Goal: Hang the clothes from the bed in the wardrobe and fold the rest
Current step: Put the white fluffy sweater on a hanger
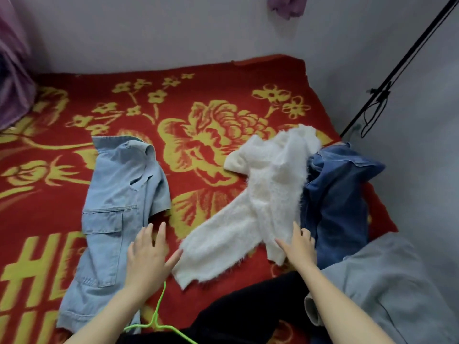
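Observation:
A fluffy white sweater [263, 194] lies crumpled across the middle of the bed [203, 100]. My right hand [299, 245] rests with straight fingers on its lower right edge. My left hand [149, 254] hovers with spread fingers over the red blanket, its thumb near the sweater's left sleeve end. A light blue denim shirt [116, 214] lies flat to the left. Dark blue jeans [335, 202] are bunched on the right. A green wire hanger [159, 316] lies under my left wrist.
A grey garment [387, 286] lies at the near right, and a black garment [248, 316] lies at the near edge. White walls close the bed at the back and right. A black pole [397, 68] leans in the right corner. Purple cloth [12, 78] hangs at left.

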`<state>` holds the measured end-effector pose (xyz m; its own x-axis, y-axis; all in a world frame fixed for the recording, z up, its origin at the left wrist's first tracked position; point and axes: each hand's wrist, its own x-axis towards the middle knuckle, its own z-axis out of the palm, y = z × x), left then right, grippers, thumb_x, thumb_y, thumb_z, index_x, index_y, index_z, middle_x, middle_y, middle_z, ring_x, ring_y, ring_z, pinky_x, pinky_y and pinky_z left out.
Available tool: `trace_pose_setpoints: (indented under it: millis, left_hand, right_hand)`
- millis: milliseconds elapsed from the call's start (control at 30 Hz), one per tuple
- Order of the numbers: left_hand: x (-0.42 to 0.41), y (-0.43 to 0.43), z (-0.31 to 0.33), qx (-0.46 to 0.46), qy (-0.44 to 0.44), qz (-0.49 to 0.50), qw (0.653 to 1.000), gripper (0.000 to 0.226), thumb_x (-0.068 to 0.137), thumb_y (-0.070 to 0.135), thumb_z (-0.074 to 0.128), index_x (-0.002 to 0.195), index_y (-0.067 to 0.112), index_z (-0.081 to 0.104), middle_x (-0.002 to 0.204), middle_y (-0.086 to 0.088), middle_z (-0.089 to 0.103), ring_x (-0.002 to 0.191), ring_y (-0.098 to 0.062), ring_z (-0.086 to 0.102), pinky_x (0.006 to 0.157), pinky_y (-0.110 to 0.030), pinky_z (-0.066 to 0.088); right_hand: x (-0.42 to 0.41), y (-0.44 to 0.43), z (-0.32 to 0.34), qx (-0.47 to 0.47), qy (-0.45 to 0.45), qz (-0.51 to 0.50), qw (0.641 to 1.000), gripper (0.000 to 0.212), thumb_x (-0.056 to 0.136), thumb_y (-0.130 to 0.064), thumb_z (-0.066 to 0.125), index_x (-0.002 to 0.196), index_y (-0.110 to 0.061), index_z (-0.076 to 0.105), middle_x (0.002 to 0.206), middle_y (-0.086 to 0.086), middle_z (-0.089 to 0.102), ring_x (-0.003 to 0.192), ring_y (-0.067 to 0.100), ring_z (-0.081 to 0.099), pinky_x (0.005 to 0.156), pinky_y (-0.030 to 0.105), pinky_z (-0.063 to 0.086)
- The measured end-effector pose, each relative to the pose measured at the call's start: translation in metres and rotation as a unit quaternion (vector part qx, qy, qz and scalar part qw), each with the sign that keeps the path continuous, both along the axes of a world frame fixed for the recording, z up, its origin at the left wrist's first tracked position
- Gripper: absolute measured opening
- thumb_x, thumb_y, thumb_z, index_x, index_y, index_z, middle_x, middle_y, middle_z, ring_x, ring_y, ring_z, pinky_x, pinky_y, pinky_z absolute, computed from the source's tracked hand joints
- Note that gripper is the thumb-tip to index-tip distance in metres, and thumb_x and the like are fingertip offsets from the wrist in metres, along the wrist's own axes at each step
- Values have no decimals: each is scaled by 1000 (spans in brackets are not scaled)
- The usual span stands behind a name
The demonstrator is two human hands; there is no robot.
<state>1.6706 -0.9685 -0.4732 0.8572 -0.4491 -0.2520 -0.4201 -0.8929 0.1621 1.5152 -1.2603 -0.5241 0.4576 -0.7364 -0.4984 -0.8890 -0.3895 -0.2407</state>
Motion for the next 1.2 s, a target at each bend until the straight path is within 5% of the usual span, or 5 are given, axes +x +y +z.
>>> trace_pose_setpoints:
  millis: [233, 533, 967, 1100, 1200]
  left_hand:
    - [15, 23, -49, 13, 4, 63, 998, 95, 76, 79, 34, 142, 11, 40, 144, -23, 37, 135, -38, 31, 106, -55, 30]
    - [-6, 28, -42, 18, 47, 80, 995, 130, 61, 91, -11, 135, 2, 48, 131, -29, 49, 123, -46, 43, 96, -58, 36]
    - [-84, 20, 17, -98, 96, 91, 986, 73, 92, 55, 42, 150, 22, 13, 155, -8, 19, 141, -25, 15, 111, -44, 20]
    - [-115, 36, 30, -289, 274, 243, 885, 72, 92, 47, 50, 149, 15, 20, 153, -9, 25, 140, -26, 24, 109, -37, 26]
    - [-137, 44, 30, -363, 382, 319, 788, 81, 89, 48, 55, 150, 13, 15, 154, -3, 23, 139, -21, 26, 101, -32, 28]
  right_hand:
    - [31, -9, -69, 69, 41, -42, 996, 106, 82, -47, 66, 148, -28, -15, 155, 15, -18, 137, 38, 24, 98, 42, 38]
    - [8, 17, -73, -101, -131, -66, 984, 58, 90, -1, 43, 140, -31, 42, 130, -1, 57, 95, 32, 60, 69, 33, 44]
    - [-62, 184, 48, -106, -302, 100, 942, 54, 49, 12, 65, 95, -13, 77, 59, -3, 67, 40, 15, 57, 36, 15, 37]
    - [-95, 233, 61, -97, -287, 95, 948, 68, 30, 15, 79, 90, -16, 78, 65, -4, 71, 42, 14, 60, 35, 14, 38]
    - [-112, 261, 72, -42, -266, 50, 962, 60, 54, 14, 70, 105, -18, 74, 87, 2, 74, 64, 22, 69, 56, 24, 51]
